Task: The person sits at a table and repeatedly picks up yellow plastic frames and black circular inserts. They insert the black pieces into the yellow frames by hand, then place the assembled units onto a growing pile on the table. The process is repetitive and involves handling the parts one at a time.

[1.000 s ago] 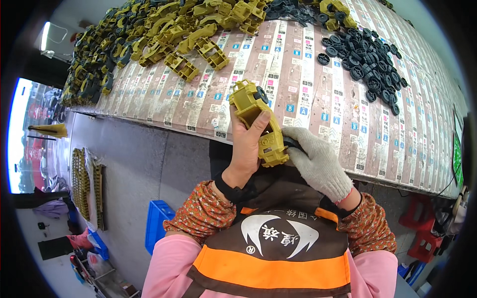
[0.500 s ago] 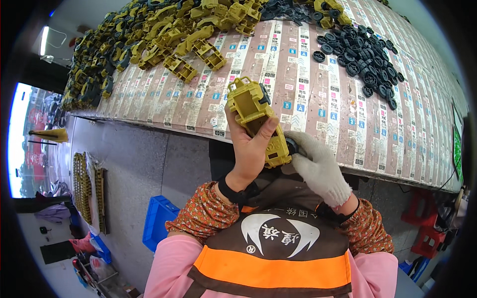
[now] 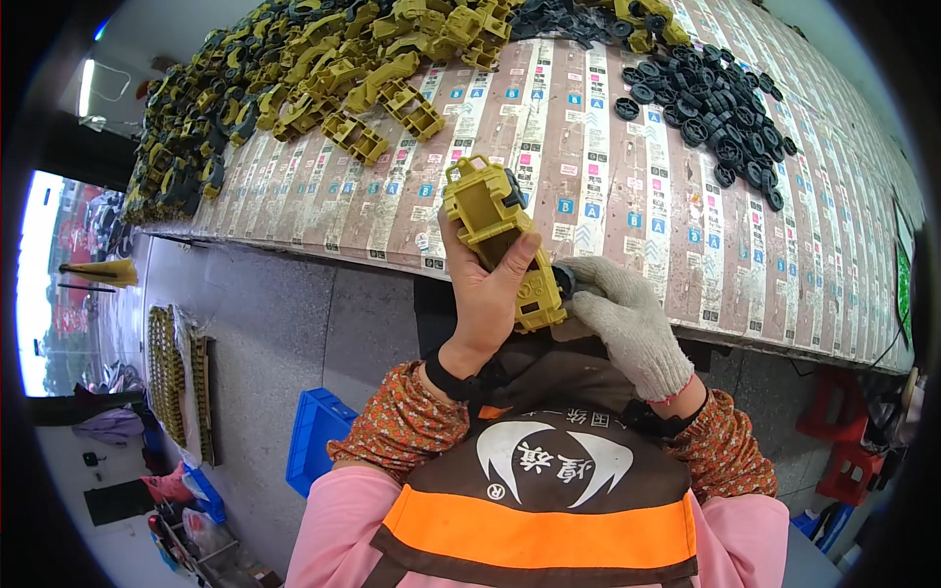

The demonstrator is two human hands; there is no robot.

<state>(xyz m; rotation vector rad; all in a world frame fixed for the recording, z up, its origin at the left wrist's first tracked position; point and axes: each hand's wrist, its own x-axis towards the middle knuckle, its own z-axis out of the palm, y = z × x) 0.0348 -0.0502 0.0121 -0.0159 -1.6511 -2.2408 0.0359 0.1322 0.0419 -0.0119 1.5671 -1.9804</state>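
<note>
A yellow plastic toy car body is tilted upright in front of my apron, near the table's front edge. My bare left hand is closed round it, thumb lying across its middle. One black wheel sits on its right side near the top. Lower on the same side is another black wheel, partly covered by the fingers of my right hand. That hand wears a white knitted glove and is closed on this wheel, against the body.
Loose black wheels lie on the right of the table, which is covered in printed sheet. A big heap of yellow car bodies, many with wheels, fills the far left. A blue bin stands on the floor, and red stools are at right.
The car body and both hands have shifted slightly left. My right hand stays at the lower wheel, its fingers a little more drawn in.
</note>
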